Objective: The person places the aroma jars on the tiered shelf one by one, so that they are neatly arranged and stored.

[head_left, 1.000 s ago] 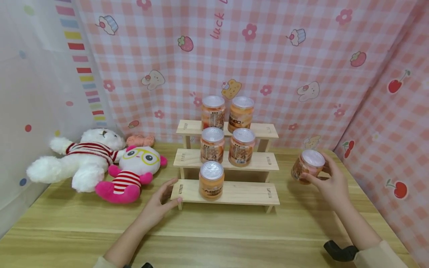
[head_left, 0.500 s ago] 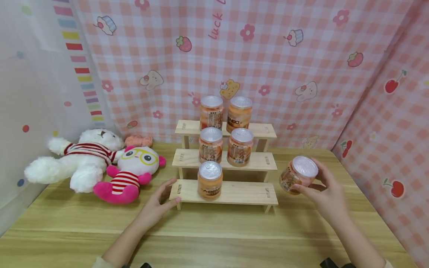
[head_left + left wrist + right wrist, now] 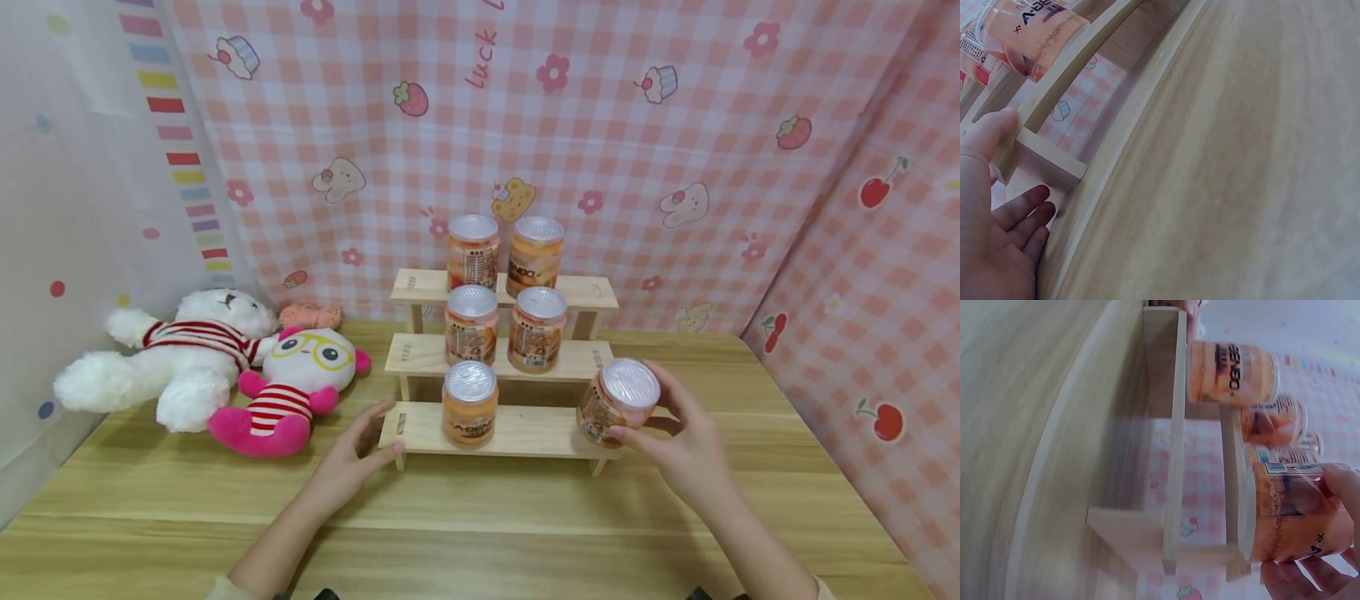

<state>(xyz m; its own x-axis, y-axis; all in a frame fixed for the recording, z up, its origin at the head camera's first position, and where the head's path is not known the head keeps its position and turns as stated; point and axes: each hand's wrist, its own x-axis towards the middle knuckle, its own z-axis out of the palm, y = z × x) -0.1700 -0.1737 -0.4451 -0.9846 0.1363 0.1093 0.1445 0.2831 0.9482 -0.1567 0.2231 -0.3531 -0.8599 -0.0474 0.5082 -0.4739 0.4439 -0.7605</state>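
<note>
I see the pale wooden three-step display stand (image 3: 517, 429) mid-table on the light wooden table (image 3: 480, 517). My left hand (image 3: 352, 462) rests at its 9 o'clock corner, fingers straight against the bottom step, likely steadying it. My right hand (image 3: 686, 446) curls its fingers round the orange jar with a silver lid (image 3: 617, 402), tilted over the bottom step's 3 o'clock end. Another orange silver-lidded jar (image 3: 470, 403) stands left of centre there; open board lies between them.
</note>
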